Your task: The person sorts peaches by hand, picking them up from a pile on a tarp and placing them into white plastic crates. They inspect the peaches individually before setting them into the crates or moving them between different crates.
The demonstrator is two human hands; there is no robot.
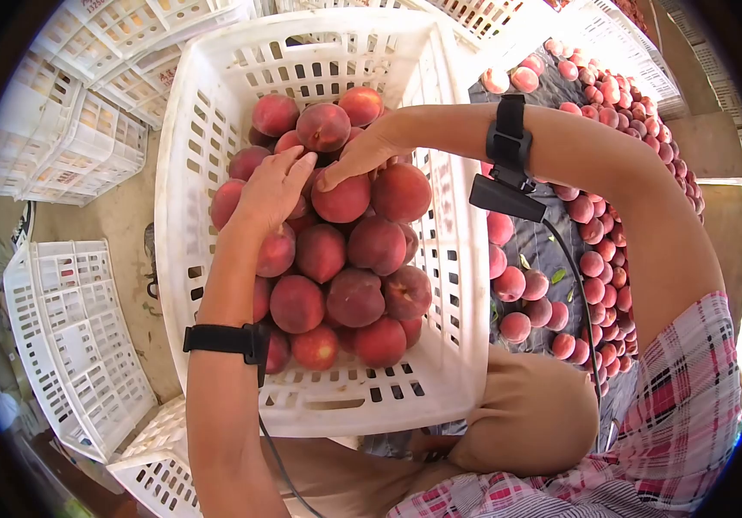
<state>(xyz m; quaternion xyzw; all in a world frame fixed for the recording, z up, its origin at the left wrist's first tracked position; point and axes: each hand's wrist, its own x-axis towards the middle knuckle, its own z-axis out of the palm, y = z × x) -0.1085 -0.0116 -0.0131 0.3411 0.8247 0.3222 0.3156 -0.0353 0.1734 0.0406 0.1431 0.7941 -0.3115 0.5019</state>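
Note:
Inside a white slatted crate (215,52) lies a heap of red peaches (377,246). My left hand (274,188) rests on the left side of the heap, fingers stretched over the fruit, with no peach visibly held. Beside it, my right hand (360,157) reaches in from the right and is closed on a peach (342,200). Its thumb presses on that peach, while its other fingers are partly hidden. The fingertips of both hands are close together. Another peach (323,127) sits just above them, and a large one (402,193) is below my right hand.
Many loose peaches (591,233) cover a dark sheet (552,268) to the right. Stacked white crates (94,129) hold fruit at upper left. Another white crate (77,337) stands at lower left. Black straps circle both wrists, and a cable (574,259) hangs from the right one.

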